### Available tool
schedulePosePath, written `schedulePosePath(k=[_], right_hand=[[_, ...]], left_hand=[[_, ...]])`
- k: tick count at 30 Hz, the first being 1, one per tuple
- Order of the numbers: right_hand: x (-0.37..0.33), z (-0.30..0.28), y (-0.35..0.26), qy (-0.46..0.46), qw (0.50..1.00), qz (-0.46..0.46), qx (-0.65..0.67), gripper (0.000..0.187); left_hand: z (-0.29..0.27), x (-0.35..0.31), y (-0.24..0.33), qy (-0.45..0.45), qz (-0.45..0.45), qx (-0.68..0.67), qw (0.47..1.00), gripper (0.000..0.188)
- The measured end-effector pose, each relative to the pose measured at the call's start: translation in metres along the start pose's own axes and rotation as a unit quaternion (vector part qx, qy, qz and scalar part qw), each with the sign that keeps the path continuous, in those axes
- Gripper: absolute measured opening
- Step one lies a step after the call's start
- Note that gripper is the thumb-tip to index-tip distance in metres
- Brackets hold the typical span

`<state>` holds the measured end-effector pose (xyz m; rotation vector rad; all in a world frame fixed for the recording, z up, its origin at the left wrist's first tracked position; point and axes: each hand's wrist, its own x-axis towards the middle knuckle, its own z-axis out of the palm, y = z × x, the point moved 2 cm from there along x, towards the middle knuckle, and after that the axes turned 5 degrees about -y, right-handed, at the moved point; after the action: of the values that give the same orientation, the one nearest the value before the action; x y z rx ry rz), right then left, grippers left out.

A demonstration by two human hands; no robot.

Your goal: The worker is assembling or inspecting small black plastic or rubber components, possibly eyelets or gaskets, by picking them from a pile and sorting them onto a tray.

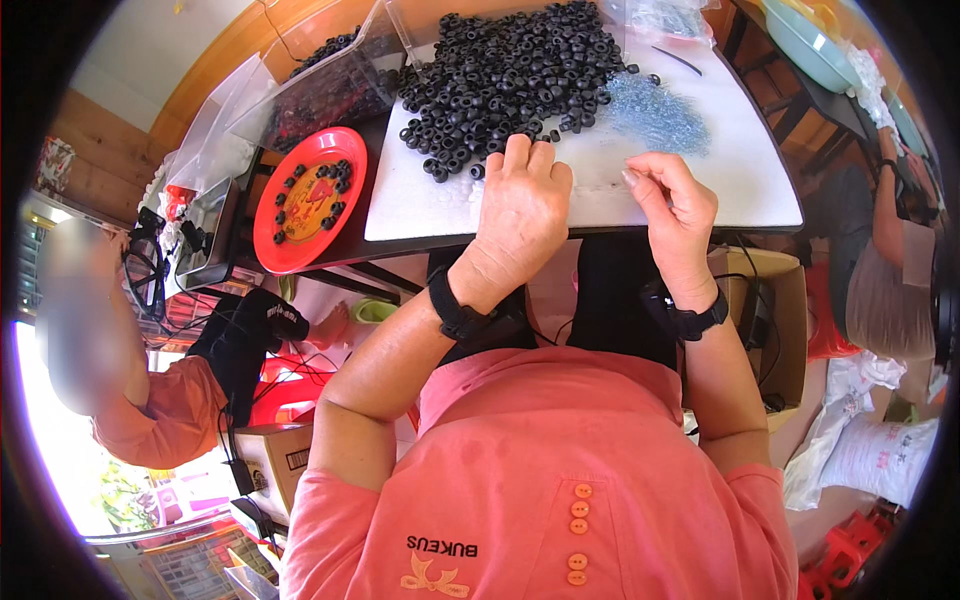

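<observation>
Work looked barely begun: most black, hollow, rounded beads (520, 70) lay heaped toward the white-topped bench's (755, 190) far edge, few on the round red plate (266, 205). Left hand (525, 200) curled, right hand (680, 215) pinched; contents unclear.

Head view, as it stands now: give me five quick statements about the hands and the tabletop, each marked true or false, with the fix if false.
1. The left hand is nearer the black bead pile than the right hand is. True.
2. The tiny blue pieces lie on the left side of the black bead pile. False: they lie on its right side.
3. The red plate is bare. False: several black beads lie on it.
4. Both wrists wear black bands. True.
5. The right hand touches the red plate. False: it is by the front edge of the white sheet, away from the plate.
</observation>
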<state>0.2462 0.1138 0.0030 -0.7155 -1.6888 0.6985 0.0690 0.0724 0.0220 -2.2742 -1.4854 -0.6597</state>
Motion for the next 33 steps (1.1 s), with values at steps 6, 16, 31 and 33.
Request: schedulePosePath(k=[6, 16, 31, 33], right_hand=[[0.001, 0.000, -0.003, 0.005, 0.999, -0.033, -0.025, 0.009], [-0.001, 0.000, -0.004, 0.006, 0.999, -0.032, -0.023, 0.008], [0.016, 0.033, -0.021, -0.075, 0.988, -0.015, 0.136, 0.010], [0.017, 0.036, -0.021, -0.086, 0.983, 0.003, 0.165, 0.011]], left_hand=[[-0.003, 0.000, 0.003, 0.012, 0.035, 0.029, 0.999, 0.010], [-0.007, 0.002, -0.001, -0.026, 0.068, 0.010, 0.997, 0.009], [-0.019, -0.003, -0.008, -0.048, -0.338, -0.746, 0.572, 0.012], [-0.024, -0.003, -0.008, -0.029, -0.350, -0.733, 0.582, 0.012]])
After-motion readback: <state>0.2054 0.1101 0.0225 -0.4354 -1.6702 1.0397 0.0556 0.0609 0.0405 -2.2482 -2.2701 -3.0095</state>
